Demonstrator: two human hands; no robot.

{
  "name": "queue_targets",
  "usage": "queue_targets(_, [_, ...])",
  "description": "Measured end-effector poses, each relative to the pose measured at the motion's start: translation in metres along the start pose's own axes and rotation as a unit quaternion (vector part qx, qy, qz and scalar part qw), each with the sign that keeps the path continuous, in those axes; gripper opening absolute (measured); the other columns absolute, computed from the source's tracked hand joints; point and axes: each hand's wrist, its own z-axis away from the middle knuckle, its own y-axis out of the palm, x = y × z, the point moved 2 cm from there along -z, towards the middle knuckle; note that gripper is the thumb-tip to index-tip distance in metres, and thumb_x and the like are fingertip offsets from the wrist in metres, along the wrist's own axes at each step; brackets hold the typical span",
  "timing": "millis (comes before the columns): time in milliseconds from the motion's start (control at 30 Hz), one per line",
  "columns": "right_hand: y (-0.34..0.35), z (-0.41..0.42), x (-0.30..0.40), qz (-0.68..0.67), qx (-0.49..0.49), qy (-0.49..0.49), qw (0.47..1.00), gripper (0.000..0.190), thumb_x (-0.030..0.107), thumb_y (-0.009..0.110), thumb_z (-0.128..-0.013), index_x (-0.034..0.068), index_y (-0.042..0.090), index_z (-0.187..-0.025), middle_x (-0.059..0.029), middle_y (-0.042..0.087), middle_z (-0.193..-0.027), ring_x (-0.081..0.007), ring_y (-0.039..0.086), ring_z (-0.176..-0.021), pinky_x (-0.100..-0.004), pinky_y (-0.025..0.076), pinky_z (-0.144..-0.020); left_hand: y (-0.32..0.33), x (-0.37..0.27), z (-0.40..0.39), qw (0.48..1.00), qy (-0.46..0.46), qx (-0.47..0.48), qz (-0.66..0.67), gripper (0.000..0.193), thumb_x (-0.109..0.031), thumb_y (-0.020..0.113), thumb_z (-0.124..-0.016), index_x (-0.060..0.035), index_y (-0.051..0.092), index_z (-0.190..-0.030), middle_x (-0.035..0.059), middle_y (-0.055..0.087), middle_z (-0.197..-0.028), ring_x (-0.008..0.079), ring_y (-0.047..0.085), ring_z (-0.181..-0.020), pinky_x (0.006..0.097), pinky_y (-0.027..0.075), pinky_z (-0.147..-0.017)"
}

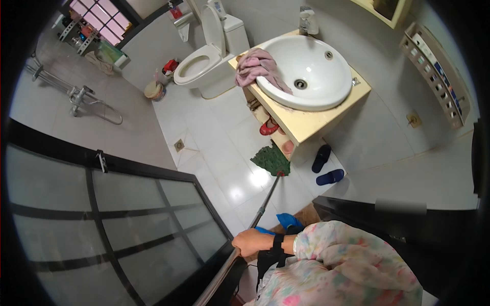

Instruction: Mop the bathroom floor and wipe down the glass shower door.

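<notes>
My right hand [249,243], with a black band at the wrist, is closed around the metal pole [220,276] of a mop. The pole runs from the bottom edge up to a red joint at the green mop head [271,160]. This head lies spread on the white tiled floor, against the lower front corner of the cream washbasin cabinet [302,132]. Red shoes [268,127] and a pink item show at the cabinet's open lower part, beside the mop head. My left hand is out of view, and the pole's upper end is cut off by the frame.
Dark blue slippers [330,177] lie right of the mop head. A framed glass door [134,202] stands at left. Beyond are a toilet [214,65], a small bucket [155,91] and a floor drain [179,145]. A pink cloth [257,67] hangs over the basin [306,100].
</notes>
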Motion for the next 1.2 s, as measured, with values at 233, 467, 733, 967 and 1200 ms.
queue_targets(233, [0.087,0.081,0.010,-0.010,0.004,0.014,1.000,0.020,0.021,0.058,-0.067,0.004,0.064,-0.075,-0.0180,0.063,-0.075,-0.0347,0.062,-0.073,-0.0443,0.049,-0.061,0.000,0.000,0.078,0.996,0.079,-0.037,0.025,0.039,0.003,0.056,-0.081,0.0022,0.049,-0.120,0.0064,0.056,-0.065,0.0054,0.041,-0.050,0.0189,0.034,-0.047])
queue_targets(467, [0.185,0.108,0.047,0.027,-0.037,-0.005,0.999,0.021,0.025,0.060,-0.066,0.005,0.063,-0.073,-0.0161,0.063,-0.073,-0.0337,0.062,-0.071,-0.0443,0.049,-0.059,-0.004,0.053,0.207,0.995,0.080,-0.063,0.019,0.034,0.005,0.057,-0.079,0.0041,0.054,-0.113,0.0039,0.051,-0.060,0.0059,0.038,-0.049,0.0186,0.033,-0.046])
queue_targets(733, [0.301,0.100,0.125,0.021,-0.032,-0.103,0.994,0.017,0.021,0.058,-0.067,0.005,0.060,-0.072,-0.0157,0.061,-0.070,-0.0349,0.060,-0.070,-0.0443,0.047,-0.059,-0.044,0.086,0.354,0.994,0.064,-0.061,-0.059,0.033,-0.001,0.057,-0.083,0.0057,0.052,-0.114,0.0088,0.058,-0.064,0.0118,0.050,-0.050,0.0212,0.040,-0.048])
queue_targets(967, [0.345,0.096,0.144,0.004,-0.042,-0.118,0.992,0.015,0.011,0.055,-0.070,0.005,0.055,-0.083,-0.0146,0.057,-0.087,-0.0353,0.057,-0.081,-0.0447,0.045,-0.065,-0.035,0.108,0.408,0.992,0.015,-0.116,-0.040,0.023,-0.005,0.058,-0.083,0.0051,0.056,-0.104,0.0135,0.062,-0.076,0.0154,0.053,-0.050,0.0228,0.044,-0.048])
queue_targets(1200, [0.305,0.060,0.094,-0.004,-0.164,-0.115,0.980,0.011,0.011,0.056,-0.074,0.005,0.050,-0.082,-0.0138,0.051,-0.086,-0.0368,0.055,-0.078,-0.0442,0.044,-0.065,0.001,0.081,0.362,0.981,0.076,-0.127,-0.124,0.015,-0.005,0.067,-0.075,-0.0021,0.060,-0.089,0.0122,0.052,-0.062,0.0263,0.046,-0.047,0.0327,0.037,-0.044])
